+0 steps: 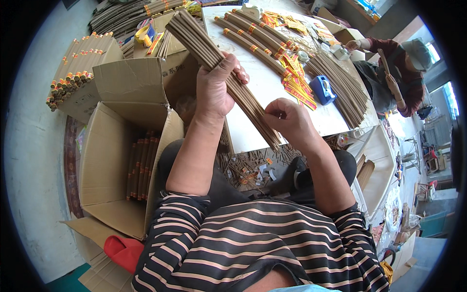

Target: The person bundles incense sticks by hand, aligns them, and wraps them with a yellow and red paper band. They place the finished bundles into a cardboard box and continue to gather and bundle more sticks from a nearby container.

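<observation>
- Left hand wrapped tight round a long bundle of thin brown sticks, gripping approx mid-length, thumb over the top.
- Bundle runs diagonal: far end up-left over the cardboard, near end down-right at the bench edge, just by the right hand.
- Right hand closed in a pinch, fingertips together near the bundle's lower end. Can't tell if it's got a stick or a band, too small.
- Handling, my read: sticks look light, stiff lengthwise but brittle. Prob snap if bent or knocked on the tips.
- Loose bundle = sticks likely slide out endwise. Firm all-round grip at the middle looks safest w/ the other hand steadying an end.
- Don't squeeze the ends hard, that's where they'd splay or chip.
- Far on the bench: finished bundles w/ orange bands, lying side by side.
- Right of those, red-yellow paper labels scattered, blue tape dispenser just beside.
- More loose sticks heaped at the bench's right side.
- Left, near: open cardboard box w/ banded bundles lying inside.
- Far left: another box stacked w/ bundles end-on.
- Floor under the bench littered w/ broken stick bits, backs up the brittle call.
- Far right, another person at work on sticks, well apart.
</observation>
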The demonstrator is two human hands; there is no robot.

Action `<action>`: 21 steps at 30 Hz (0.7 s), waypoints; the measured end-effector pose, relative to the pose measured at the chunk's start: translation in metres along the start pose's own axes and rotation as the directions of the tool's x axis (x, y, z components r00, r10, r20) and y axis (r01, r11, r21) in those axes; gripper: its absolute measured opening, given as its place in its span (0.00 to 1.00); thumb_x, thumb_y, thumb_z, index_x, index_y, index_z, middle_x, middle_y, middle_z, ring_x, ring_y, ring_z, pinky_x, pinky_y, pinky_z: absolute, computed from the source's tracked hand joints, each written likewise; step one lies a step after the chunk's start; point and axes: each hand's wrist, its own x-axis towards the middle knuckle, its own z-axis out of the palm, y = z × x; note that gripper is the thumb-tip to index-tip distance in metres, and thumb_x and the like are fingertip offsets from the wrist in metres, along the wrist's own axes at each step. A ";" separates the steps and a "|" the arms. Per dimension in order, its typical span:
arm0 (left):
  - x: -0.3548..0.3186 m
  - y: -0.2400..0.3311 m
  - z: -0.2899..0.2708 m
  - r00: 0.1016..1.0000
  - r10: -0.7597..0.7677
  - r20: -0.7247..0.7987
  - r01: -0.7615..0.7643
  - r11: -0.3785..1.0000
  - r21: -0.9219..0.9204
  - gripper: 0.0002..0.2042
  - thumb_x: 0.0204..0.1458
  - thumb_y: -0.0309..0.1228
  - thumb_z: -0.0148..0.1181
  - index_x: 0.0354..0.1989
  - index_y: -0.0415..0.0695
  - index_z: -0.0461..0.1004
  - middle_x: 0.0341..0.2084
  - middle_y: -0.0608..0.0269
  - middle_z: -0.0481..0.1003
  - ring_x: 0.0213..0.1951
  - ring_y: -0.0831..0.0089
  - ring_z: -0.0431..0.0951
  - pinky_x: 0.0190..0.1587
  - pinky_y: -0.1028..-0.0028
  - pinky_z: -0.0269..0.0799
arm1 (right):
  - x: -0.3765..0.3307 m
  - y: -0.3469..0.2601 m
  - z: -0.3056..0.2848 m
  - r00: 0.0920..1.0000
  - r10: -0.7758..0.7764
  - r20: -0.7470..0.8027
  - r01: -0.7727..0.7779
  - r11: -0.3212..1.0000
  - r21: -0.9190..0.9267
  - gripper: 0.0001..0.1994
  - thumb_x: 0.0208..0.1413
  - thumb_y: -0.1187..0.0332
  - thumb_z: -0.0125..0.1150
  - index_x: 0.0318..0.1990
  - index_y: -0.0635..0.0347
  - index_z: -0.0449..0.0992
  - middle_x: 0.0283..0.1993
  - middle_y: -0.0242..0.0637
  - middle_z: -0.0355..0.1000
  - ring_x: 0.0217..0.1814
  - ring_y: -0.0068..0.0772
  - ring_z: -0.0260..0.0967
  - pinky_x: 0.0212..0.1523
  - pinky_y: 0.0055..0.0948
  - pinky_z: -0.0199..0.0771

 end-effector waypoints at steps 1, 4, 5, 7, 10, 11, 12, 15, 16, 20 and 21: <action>0.001 0.001 -0.003 1.000 0.000 -0.016 0.000 1.000 -0.019 0.07 0.47 0.32 0.64 0.25 0.46 0.70 0.19 0.67 0.69 0.24 0.74 0.69 0.29 0.74 0.66 | -0.002 0.001 -0.004 1.000 -0.022 -0.007 0.022 0.998 -0.058 0.07 0.49 0.72 0.60 0.33 0.66 0.74 0.27 0.34 0.71 0.29 0.21 0.66 0.34 0.22 0.68; 0.008 0.006 -0.019 0.994 0.020 -0.106 -0.031 0.994 -0.104 0.08 0.45 0.29 0.65 0.26 0.45 0.70 0.17 0.65 0.68 0.21 0.74 0.69 0.27 0.72 0.67 | -0.018 0.002 -0.021 0.998 -0.058 -0.009 0.054 0.967 -0.248 0.05 0.48 0.73 0.59 0.32 0.64 0.73 0.28 0.38 0.71 0.30 0.28 0.68 0.34 0.26 0.68; 0.012 0.006 -0.023 0.990 0.041 -0.135 -0.052 0.995 -0.080 0.09 0.45 0.30 0.66 0.24 0.44 0.69 0.16 0.66 0.68 0.20 0.73 0.69 0.27 0.71 0.67 | -0.027 0.005 -0.031 0.996 -0.085 -0.022 0.074 0.945 -0.320 0.05 0.48 0.73 0.59 0.32 0.64 0.73 0.28 0.38 0.71 0.31 0.31 0.69 0.34 0.27 0.68; 0.018 0.008 -0.033 0.984 0.031 -0.177 -0.047 0.995 -0.090 0.10 0.45 0.31 0.65 0.23 0.43 0.68 0.16 0.66 0.67 0.21 0.74 0.66 0.29 0.74 0.65 | -0.045 0.017 -0.050 0.987 -0.144 -0.069 0.098 0.888 -0.450 0.04 0.46 0.74 0.59 0.31 0.62 0.72 0.30 0.40 0.70 0.34 0.39 0.69 0.36 0.31 0.68; 0.026 0.013 -0.044 0.990 -0.010 -0.140 -0.011 0.989 -0.148 0.11 0.46 0.29 0.63 0.21 0.44 0.65 0.16 0.66 0.64 0.22 0.76 0.63 0.31 0.77 0.62 | -0.082 0.030 -0.088 0.983 -0.084 -0.164 -0.024 0.826 -0.564 0.05 0.46 0.74 0.58 0.31 0.62 0.71 0.31 0.41 0.69 0.37 0.43 0.68 0.38 0.32 0.68; 0.028 0.019 -0.050 0.994 -0.006 -0.113 -0.011 0.989 -0.147 0.11 0.46 0.28 0.62 0.20 0.44 0.65 0.17 0.67 0.64 0.23 0.76 0.63 0.31 0.77 0.62 | -0.095 0.036 -0.100 0.973 -0.088 -0.215 -0.056 0.809 -0.586 0.04 0.46 0.74 0.58 0.31 0.62 0.71 0.32 0.41 0.69 0.38 0.43 0.68 0.39 0.32 0.68; 0.028 0.023 -0.054 0.996 0.005 -0.092 -0.018 0.990 -0.140 0.11 0.47 0.27 0.61 0.20 0.44 0.64 0.17 0.67 0.63 0.23 0.76 0.63 0.30 0.76 0.62 | -0.106 0.052 -0.110 0.946 -0.141 -0.292 -0.071 0.790 -0.610 0.03 0.48 0.72 0.56 0.30 0.61 0.71 0.31 0.43 0.70 0.38 0.45 0.68 0.39 0.36 0.68; 0.026 0.018 -0.041 0.985 0.033 -0.166 -0.054 0.991 -0.119 0.10 0.47 0.26 0.60 0.20 0.43 0.64 0.18 0.67 0.63 0.23 0.76 0.62 0.30 0.77 0.62 | -0.160 0.091 -0.146 0.846 -0.017 -0.533 -0.342 0.750 -0.567 0.04 0.48 0.73 0.56 0.29 0.63 0.70 0.31 0.44 0.69 0.36 0.44 0.68 0.38 0.35 0.67; 0.025 0.016 -0.038 0.984 0.034 -0.174 -0.054 0.992 -0.111 0.10 0.48 0.26 0.60 0.20 0.43 0.64 0.18 0.67 0.63 0.23 0.76 0.62 0.30 0.77 0.62 | -0.182 0.104 -0.157 0.806 0.039 -0.590 -0.427 0.729 -0.535 0.04 0.48 0.73 0.56 0.30 0.64 0.70 0.32 0.44 0.70 0.36 0.44 0.68 0.38 0.34 0.67; 0.027 0.007 -0.042 0.985 -0.073 -0.157 0.038 0.976 -0.213 0.11 0.45 0.25 0.62 0.22 0.43 0.63 0.18 0.68 0.62 0.23 0.76 0.61 0.30 0.76 0.61 | -0.295 0.173 -0.190 0.665 0.327 -0.671 -0.718 0.528 -0.454 0.05 0.49 0.73 0.53 0.32 0.64 0.69 0.32 0.51 0.69 0.35 0.49 0.68 0.37 0.38 0.66; 0.028 0.002 -0.042 0.985 -0.074 -0.154 0.043 0.979 -0.197 0.11 0.45 0.25 0.63 0.22 0.43 0.63 0.17 0.68 0.62 0.22 0.76 0.61 0.30 0.76 0.62 | -0.329 0.197 -0.199 0.617 0.448 -0.647 -0.784 0.416 -0.460 0.05 0.49 0.73 0.51 0.32 0.64 0.70 0.30 0.52 0.69 0.37 0.51 0.68 0.38 0.41 0.67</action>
